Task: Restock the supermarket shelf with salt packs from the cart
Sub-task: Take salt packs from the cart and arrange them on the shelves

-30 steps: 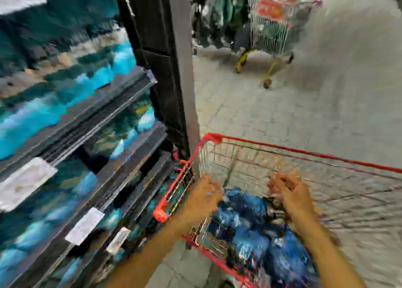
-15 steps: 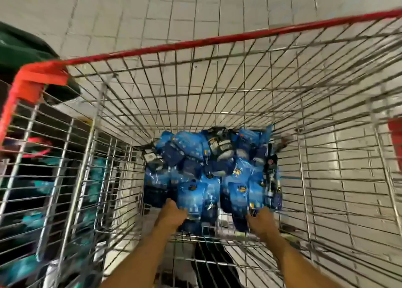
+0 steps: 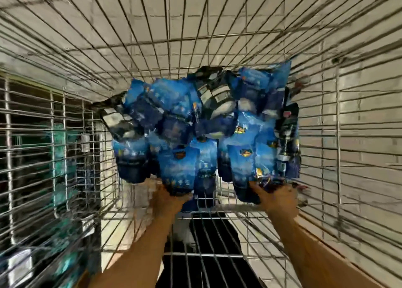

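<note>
Both hands reach deep into the wire cart (image 3: 65,157), where the blue salt packs (image 3: 206,131) lie heaped on its floor, just beyond each grip. The left hand (image 3: 171,197) clamps the near end of one pack; the right hand (image 3: 275,195) clamps another's, likely to lift two at once. Blur defeats a count: over a dozen packs.

The silver wire-mesh shopping cart (image 3: 65,135) carries a heap of glossy blue plastic salt packs (image 3: 206,131) on its basket floor, piled centrally, toward the near end.
</note>
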{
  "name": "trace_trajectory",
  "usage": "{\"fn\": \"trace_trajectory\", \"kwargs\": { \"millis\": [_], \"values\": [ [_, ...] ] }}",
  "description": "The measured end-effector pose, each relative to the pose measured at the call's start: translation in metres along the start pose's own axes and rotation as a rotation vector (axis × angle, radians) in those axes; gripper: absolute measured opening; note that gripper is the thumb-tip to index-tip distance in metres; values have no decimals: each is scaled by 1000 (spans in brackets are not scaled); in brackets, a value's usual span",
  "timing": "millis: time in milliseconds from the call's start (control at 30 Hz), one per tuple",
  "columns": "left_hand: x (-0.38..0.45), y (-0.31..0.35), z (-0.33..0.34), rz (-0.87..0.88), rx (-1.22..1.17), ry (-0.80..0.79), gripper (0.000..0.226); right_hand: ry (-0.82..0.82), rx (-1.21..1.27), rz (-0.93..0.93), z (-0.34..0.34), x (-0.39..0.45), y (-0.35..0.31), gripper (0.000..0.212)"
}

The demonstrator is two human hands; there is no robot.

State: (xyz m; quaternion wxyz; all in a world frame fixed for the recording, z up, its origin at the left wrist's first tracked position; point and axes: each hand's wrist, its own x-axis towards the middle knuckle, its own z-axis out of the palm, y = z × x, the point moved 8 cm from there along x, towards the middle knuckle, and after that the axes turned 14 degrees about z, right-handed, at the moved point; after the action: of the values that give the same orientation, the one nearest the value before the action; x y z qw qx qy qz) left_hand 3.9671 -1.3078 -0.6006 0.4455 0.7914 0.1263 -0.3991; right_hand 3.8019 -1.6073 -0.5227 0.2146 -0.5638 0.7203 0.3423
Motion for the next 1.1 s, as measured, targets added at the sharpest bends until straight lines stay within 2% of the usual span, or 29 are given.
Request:
{"fn": "trace_trajectory", "kwargs": {
  "millis": [100,267,433,533,567,633,733,833,900,933,1000,1033,1100],
  "values": [
    [-4,-9,-7,1,217,53,89,81,-30,34,5,6,1,120],
    [-7,-3,-14,22,222,125,58,187,111,35,5,6,1,121],
    [-3,10,-10,5,198,-24,47,-93,549,11,24,1,-3,96],
    [-8,24,-10,-45,168,-126,53,-342,761,58,31,-7,-5,84],
    [-11,32,-14,-58,161,-149,46,-432,817,57,30,-13,-7,82],
    [-16,51,-24,-47,166,-192,29,-545,853,74,21,-31,-8,77],
    [-31,98,-46,9,176,-222,24,-607,889,140,-3,-61,-6,55],
    [-54,152,-76,57,158,-205,20,-737,867,85,-33,-104,-14,16],
    [-74,190,-102,114,127,-162,23,-811,814,-1,-54,-137,-20,17],
    [-87,209,-113,144,106,-150,28,-798,789,-55,-68,-154,-24,17],
    [-113,239,-135,176,45,-125,48,-769,775,-133,-95,-186,-27,32],
    [-128,253,-146,195,4,-106,49,-785,775,-146,-104,-203,-27,36],
    [-163,278,-170,239,-81,-47,35,-814,722,-196,-121,-238,-26,45]
  ]
}}
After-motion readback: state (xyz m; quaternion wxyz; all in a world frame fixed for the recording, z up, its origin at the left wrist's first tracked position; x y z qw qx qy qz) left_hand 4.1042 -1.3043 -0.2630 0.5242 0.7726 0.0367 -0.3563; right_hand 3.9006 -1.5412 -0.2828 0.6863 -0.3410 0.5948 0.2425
